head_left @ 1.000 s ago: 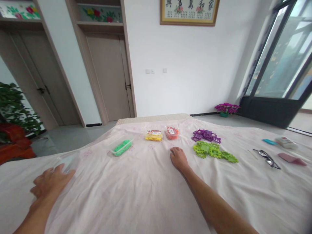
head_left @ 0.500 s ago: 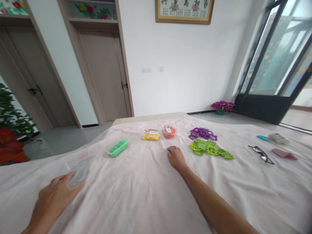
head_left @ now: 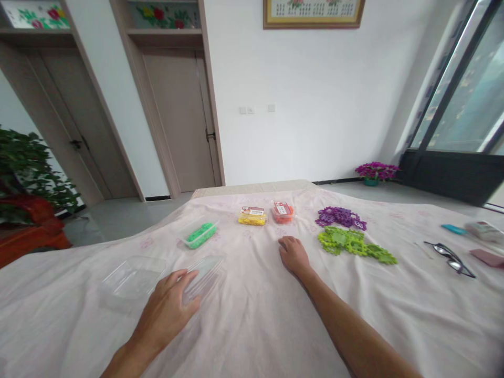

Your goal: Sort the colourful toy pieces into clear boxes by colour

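Your left hand (head_left: pixel 167 310) lies flat, fingers spread, on one half of the clear box (head_left: pixel 134 278). The box sits opened out and empty on the surface (head_left: pixel 252 315), nearest you. Your right hand (head_left: pixel 293 255) rests farther out, palm down, fingers loosely curled on the cloth and holding nothing, near the green pieces (head_left: pixel 354 245). Glasses (head_left: pixel 451 257) lie well off to the right. Behind the green pieces, touching them, is a loose heap of purple pieces (head_left: pixel 340 217). In the far row, the green box (head_left: pixel 200 234), yellow box (head_left: pixel 252 216) and red box (head_left: pixel 283 211) hold pieces. As I judge it, three colours are boxed, two remain loose, and the clear box is not yet filled.
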Tool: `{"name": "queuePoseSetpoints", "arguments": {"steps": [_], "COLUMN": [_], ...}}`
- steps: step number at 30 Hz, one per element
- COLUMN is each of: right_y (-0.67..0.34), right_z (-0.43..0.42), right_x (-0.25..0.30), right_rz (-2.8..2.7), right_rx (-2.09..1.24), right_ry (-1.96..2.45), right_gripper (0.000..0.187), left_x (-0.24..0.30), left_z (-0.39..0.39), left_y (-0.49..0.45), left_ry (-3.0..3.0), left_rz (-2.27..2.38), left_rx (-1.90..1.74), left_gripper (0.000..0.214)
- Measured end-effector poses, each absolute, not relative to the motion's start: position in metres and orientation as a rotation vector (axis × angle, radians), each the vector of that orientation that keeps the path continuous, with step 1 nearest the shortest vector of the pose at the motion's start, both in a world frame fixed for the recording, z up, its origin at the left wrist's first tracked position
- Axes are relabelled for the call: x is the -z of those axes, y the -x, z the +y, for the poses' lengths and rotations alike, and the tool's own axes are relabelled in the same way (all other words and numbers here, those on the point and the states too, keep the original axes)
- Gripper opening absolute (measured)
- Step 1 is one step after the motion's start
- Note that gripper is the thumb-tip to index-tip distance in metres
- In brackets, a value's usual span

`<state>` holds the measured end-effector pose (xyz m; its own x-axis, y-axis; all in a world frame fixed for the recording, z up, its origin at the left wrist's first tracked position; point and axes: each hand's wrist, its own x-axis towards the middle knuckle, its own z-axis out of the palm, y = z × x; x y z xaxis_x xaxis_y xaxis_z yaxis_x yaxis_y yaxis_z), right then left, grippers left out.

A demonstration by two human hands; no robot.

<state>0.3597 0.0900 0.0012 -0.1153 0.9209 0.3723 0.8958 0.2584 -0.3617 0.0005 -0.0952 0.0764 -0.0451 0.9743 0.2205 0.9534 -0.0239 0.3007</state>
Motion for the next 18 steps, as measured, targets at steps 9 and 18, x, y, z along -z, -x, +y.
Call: {"name": "queuePoseSetpoints", "arguments": {"steps": [9,18], "right_y": [-0.333,-0.326], "right_z": [0.044,0.044], "right_x": [-0.024,-0.015], "right_rz": [-2.291,-2.36], "right_rx": [-0.067,-0.157], "right_ry": [0.875,0.843], "right_gripper": [0.082,0.052], "left_x": [-0.061,-0.059], "left_z": [-0.067,-0.06], "left_y": [-0.057,-0.051], "left_ry": [-2.13,-2.294], "left_rz": [1.821,1.523], "left_rx": [-0.628,-0.444], "left_gripper": [0.054,0.091]}}
